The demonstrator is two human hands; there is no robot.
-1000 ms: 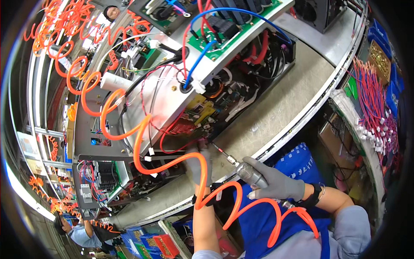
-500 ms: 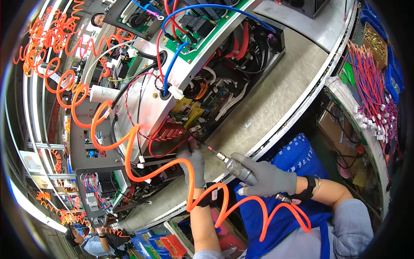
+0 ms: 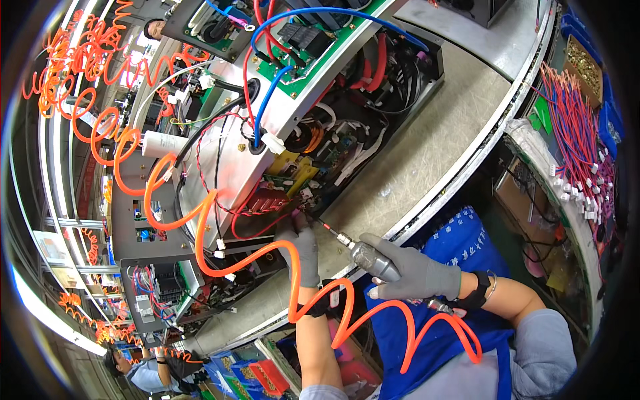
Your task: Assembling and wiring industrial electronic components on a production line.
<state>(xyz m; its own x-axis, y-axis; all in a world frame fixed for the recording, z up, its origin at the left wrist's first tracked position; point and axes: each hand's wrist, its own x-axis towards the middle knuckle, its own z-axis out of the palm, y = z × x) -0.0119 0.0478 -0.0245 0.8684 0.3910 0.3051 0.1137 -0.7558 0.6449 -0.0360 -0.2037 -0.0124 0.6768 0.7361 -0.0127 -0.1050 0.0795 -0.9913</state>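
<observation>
My right hand (image 3: 421, 275), in a grey glove, is wrapped round a grey air screwdriver (image 3: 373, 261). Its thin bit (image 3: 327, 227) points up and left into the open side of a metal equipment chassis (image 3: 230, 177). My left hand (image 3: 306, 255), gloved too, reaches to the chassis's lower edge. Its fingers are drawn together close to the bit's tip, by a dark red component (image 3: 265, 201); what they hold is hidden. A coiled orange air hose (image 3: 291, 267) runs in front of my left wrist. Circuit boards, wires and a green board (image 3: 303, 75) fill the chassis.
The worn metal bench (image 3: 433, 143) curves along the chassis. Bundles of red and purple wires (image 3: 577, 140) lie at the right, beside a box of brass-coloured parts (image 3: 583, 70). Another chassis (image 3: 150, 293) stands at the left. A co-worker (image 3: 147, 375) is at lower left.
</observation>
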